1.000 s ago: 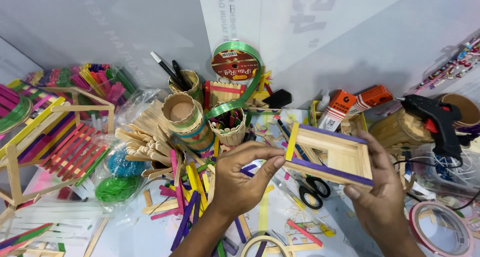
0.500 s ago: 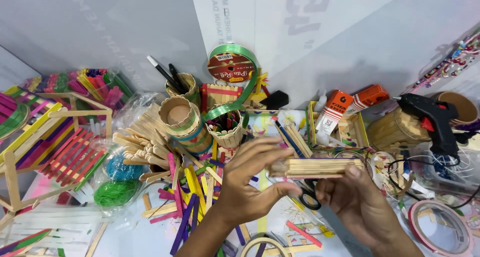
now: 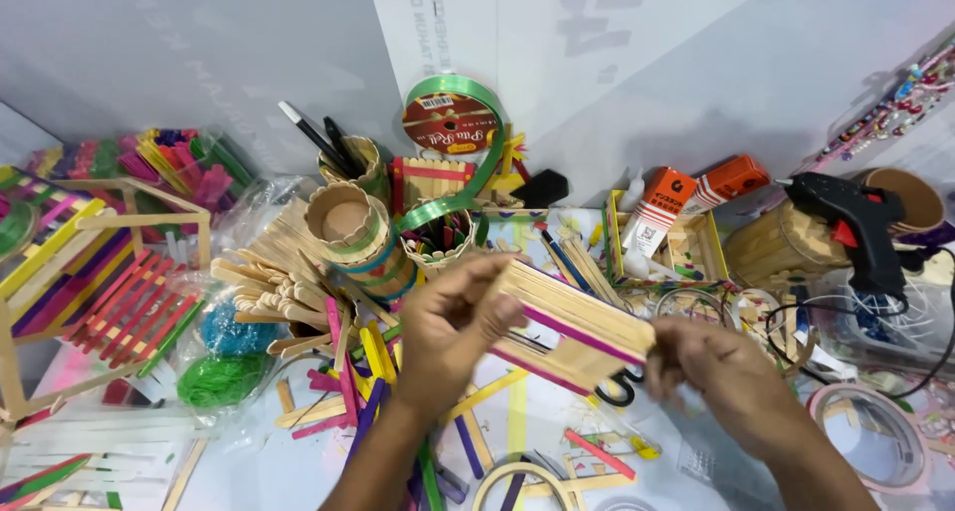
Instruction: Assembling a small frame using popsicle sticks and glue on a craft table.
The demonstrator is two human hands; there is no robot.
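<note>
Both my hands hold a small box-like frame of wooden craft sticks (image 3: 572, 324) with purple and pink sticks along its edges, above the middle of the table. My left hand (image 3: 453, 322) grips its left end with fingers over the top. My right hand (image 3: 721, 372) grips its right end. The frame's flat wooden back faces up and it tilts down to the right. Black scissors (image 3: 619, 387) lie partly hidden under it.
Loose coloured and plain sticks (image 3: 348, 357) litter the table. Stick-covered cups (image 3: 348, 232) and a green ribbon spool (image 3: 450, 123) stand behind. A black glue gun (image 3: 860, 222), glue bottles (image 3: 662, 212) and tape rolls (image 3: 865, 431) lie at the right. A stick house (image 3: 90, 272) stands left.
The frame has been turned over: a second ago its open side with purple and yellow edges faced me, then it showed edge-on, and now its wooden back faces up. Both hands kept hold.
</note>
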